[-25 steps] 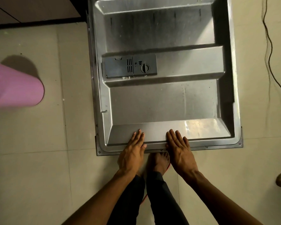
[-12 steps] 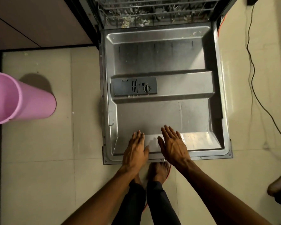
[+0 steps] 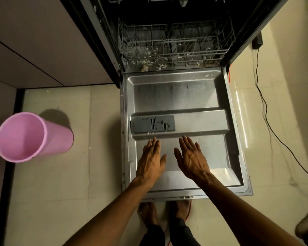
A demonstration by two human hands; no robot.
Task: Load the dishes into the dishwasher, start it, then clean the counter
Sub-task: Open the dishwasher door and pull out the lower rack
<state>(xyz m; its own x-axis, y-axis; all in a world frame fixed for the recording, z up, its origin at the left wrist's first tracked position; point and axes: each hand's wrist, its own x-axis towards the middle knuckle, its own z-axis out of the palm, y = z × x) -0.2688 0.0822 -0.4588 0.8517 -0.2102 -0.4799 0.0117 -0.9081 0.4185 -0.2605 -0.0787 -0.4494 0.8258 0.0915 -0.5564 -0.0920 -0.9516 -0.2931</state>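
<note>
While the stainless steel dishwasher door lies folded all the way down and flat, the head cam looks straight onto its inner panel. Both hands are out over the near half of it, palms down, fingers straight and a bit spread, so no grip on anything. The left hand sits just left of the middle and the right hand just beside it, thumbs pointing toward each other with a gap between. Can't tell if the palms actually touch the metal or hang just above it. Fingertips end close below the grey plastic detergent dispenser with a round knob, which sits on the raised band across the door.

Behind the door the grey wire lower rack is pushed into the dark tub, with pale food scraps along its front edge. Off to the left a pink plastic bin stands on the beige tiled floor. A thin black cable trails along the floor on the right. Bare feet show under the door's near edge.
</note>
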